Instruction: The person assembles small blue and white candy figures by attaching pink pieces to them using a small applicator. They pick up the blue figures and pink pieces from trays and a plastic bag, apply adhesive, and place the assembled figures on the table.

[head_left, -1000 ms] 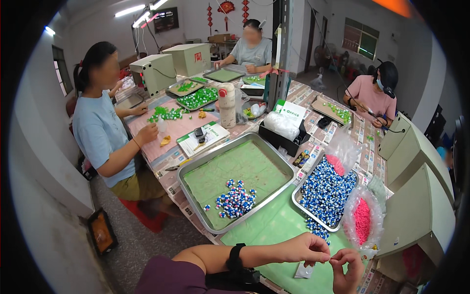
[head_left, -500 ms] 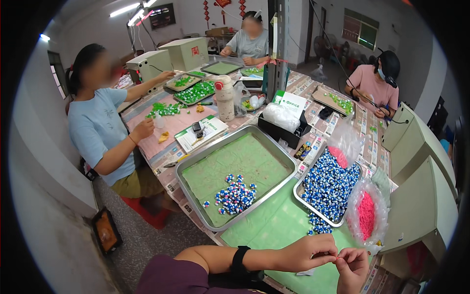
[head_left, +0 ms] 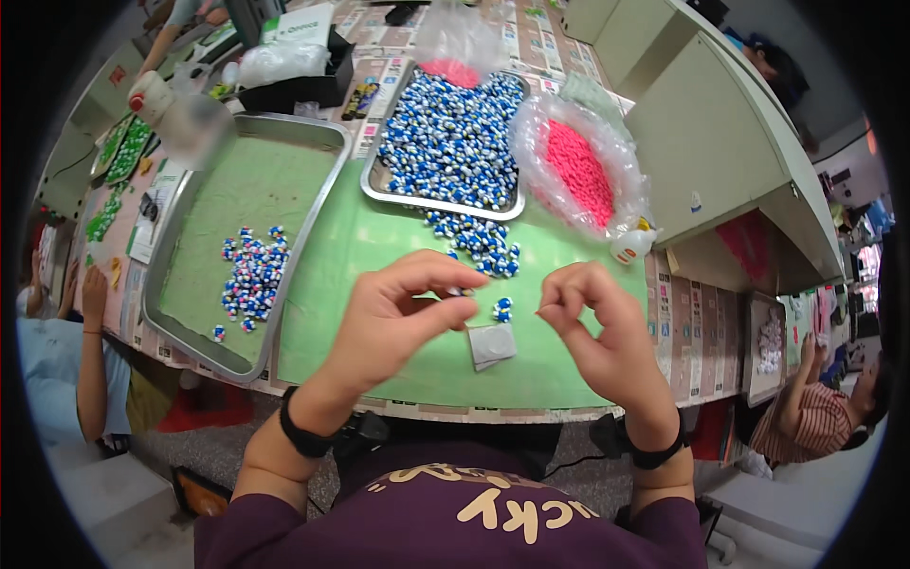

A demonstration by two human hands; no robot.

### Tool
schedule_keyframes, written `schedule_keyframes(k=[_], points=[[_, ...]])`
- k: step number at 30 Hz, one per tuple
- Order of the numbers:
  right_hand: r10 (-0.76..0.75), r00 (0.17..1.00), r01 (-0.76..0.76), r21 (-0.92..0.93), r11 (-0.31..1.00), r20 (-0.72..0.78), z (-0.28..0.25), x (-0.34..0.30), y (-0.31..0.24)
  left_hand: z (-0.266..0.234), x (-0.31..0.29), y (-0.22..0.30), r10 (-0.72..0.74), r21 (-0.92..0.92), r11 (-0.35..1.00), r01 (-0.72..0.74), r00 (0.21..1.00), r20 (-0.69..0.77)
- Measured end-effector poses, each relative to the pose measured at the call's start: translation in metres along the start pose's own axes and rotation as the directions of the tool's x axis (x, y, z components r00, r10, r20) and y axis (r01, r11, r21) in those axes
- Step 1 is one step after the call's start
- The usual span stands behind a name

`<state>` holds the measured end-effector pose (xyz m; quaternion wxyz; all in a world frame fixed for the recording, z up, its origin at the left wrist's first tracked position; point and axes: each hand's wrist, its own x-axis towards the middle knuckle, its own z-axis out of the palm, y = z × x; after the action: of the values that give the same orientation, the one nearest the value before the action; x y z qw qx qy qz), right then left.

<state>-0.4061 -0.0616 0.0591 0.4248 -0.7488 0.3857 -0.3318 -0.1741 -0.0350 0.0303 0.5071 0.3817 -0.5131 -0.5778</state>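
My left hand (head_left: 389, 318) is closed in a pinch over the green mat (head_left: 398, 375), with a small blue-and-white piece (head_left: 461, 291) between thumb and fingers, partly hidden. To its right, my right hand (head_left: 607, 332) pinches thumb against forefinger; a tiny pink piece (head_left: 538, 311) shows at the tips. The hands are apart. Between them on the mat lie a few loose blue-and-white pieces (head_left: 502, 308) and a small flat whitish packet (head_left: 492, 344). A pile of the same pieces (head_left: 479, 245) spills below the full metal tray (head_left: 370, 182).
A larger metal tray (head_left: 327, 156) at left holds a cluster of blue, white and pink pieces (head_left: 254, 275). A clear bag of pink bits (head_left: 580, 171) lies at right, by a small white bottle (head_left: 630, 247) and a beige cabinet (head_left: 720, 152). Co-workers sit left and right.
My view has swung to the right and down toward the mat. My hands, together half a second ago, are now apart, each still pinching.
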Motion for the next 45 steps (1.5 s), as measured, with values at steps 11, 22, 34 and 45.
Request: schedule_keyframes(k=[11, 22, 34, 45], points=[[-0.026, 0.974, 0.101, -0.327, 0.94, 0.226, 0.031, 0.004, 0.023, -0.03, -0.021, -0.009, -0.115, -0.185, 0.978, 0.094, 0.988, -0.103], [0.042, 0.975, 0.044, -0.374, 0.926, 0.217, 0.032, 0.007, 0.024, -0.026, -0.021, -0.014, -0.135, -0.287, 0.952, 0.108, 0.988, -0.076], [0.113, 0.993, -0.114, 0.179, 0.977, 0.014, 0.018, 0.001, 0.001, -0.01, -0.017, -0.012, -0.146, -0.321, 0.937, 0.137, 0.989, -0.005], [-0.064, 0.992, 0.096, 0.335, 0.937, -0.104, 0.036, 0.004, -0.01, 0.009, -0.014, -0.012, -0.097, -0.286, 0.955, 0.076, 0.994, -0.058]])
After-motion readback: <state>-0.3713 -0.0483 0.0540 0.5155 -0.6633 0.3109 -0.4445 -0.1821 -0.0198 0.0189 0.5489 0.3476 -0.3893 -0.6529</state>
